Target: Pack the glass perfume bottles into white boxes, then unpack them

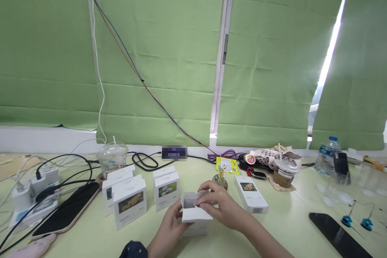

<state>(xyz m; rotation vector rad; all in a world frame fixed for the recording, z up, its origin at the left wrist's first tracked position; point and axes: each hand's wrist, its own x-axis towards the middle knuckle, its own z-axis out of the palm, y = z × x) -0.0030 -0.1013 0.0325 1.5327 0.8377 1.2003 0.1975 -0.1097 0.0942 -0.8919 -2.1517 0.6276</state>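
Observation:
My left hand grips the left side of a small white cardboard box, whose top is open with its flap folded toward me. My right hand has its fingers closed at the box's mouth, around something small and shiny that I cannot make out. Just behind the box stands a small glass bottle with a gold-coloured top. To the right lies a long white box with a flower picture. White picture boxes stand to the left, among them one with yellow flowers and one with white flowers.
A large phone and white chargers with tangled cables lie at left. Behind are a lidded plastic cup, a small display and a yellow packet. At right are an iced drink, a water bottle and a black phone.

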